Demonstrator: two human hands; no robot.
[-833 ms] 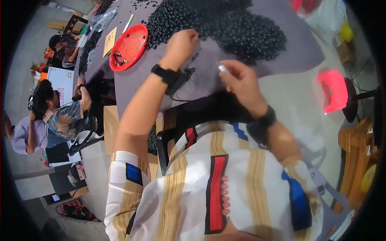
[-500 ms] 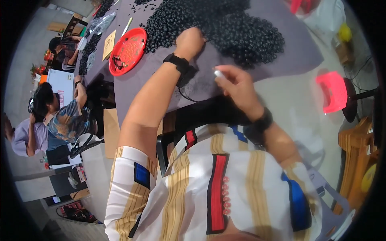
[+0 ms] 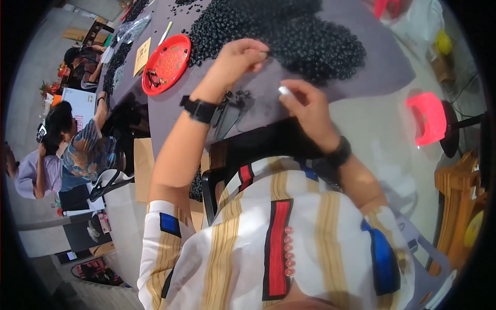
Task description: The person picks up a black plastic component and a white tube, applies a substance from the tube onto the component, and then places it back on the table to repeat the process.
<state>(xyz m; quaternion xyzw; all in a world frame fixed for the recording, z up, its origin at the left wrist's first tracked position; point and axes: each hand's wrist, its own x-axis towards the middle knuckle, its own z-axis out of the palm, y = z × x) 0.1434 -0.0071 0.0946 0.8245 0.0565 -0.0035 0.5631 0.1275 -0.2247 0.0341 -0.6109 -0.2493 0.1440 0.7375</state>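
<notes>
At upper centre, beads (image 3: 323, 49) lie above your left hand (image 3: 236, 61), its grip unclear. Your right hand (image 3: 310, 107) pinches a white piece (image 3: 283, 90).

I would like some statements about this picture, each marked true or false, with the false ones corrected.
1. The two hands are clasped together. False: the left hand and the right hand are apart.
2. A small white thing shows at the right hand's fingertips. True.
3. The plate is blue. False: the plate is red.
4. Many black beads lie heaped on the grayish cloth. True.
</notes>
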